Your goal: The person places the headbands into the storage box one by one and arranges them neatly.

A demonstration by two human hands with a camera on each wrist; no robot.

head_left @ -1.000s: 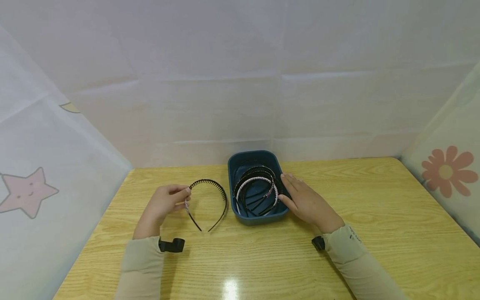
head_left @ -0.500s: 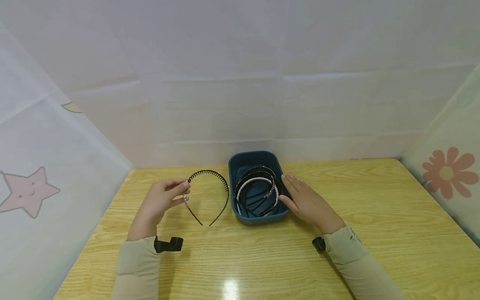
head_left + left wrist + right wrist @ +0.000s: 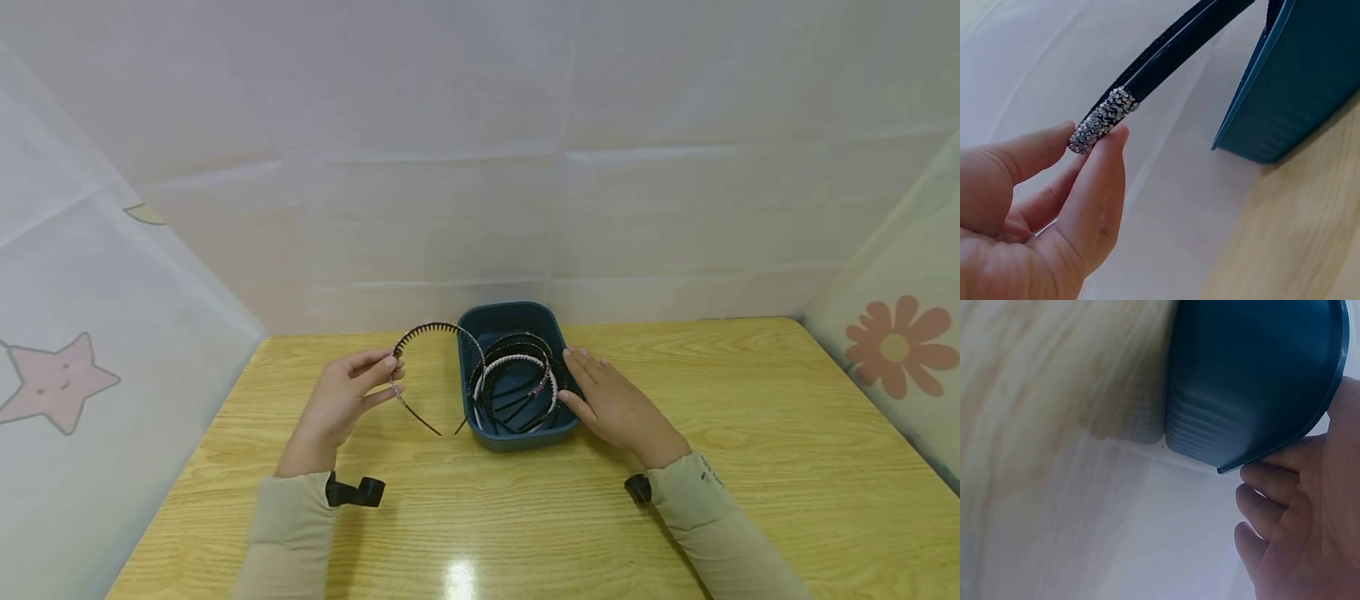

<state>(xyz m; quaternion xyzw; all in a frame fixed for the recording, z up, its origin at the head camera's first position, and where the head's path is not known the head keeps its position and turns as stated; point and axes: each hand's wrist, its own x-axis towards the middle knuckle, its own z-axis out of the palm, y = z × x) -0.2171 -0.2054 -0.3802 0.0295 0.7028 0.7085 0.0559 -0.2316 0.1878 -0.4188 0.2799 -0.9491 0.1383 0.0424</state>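
My left hand [image 3: 339, 402] pinches a black toothed headband [image 3: 438, 326] by one side between thumb and fingers. In the left wrist view a silver, glittery section [image 3: 1102, 120] of it sits at the fingertips. The headband is raised above the table, its far side overlapping the left edge of a dark blue plastic bin [image 3: 517, 444] in the head view. Several headbands lie in that bin, among them a white one [image 3: 512, 358] and black ones. With its fingers extended, my right hand [image 3: 617, 406] rests along the bin's right rim; the right wrist view shows the fingers against the rim [image 3: 1310, 428].
The bin stands on a wood-grain table [image 3: 480, 517] near its back edge. Behind and at both sides hang pale sheets, with a pink star [image 3: 60, 383] on the left and a red flower [image 3: 896, 346] on the right.
My left hand has lifted the headband and carried it to the right, so it overlaps the bin's left side. The right hand and the bin have stayed put.
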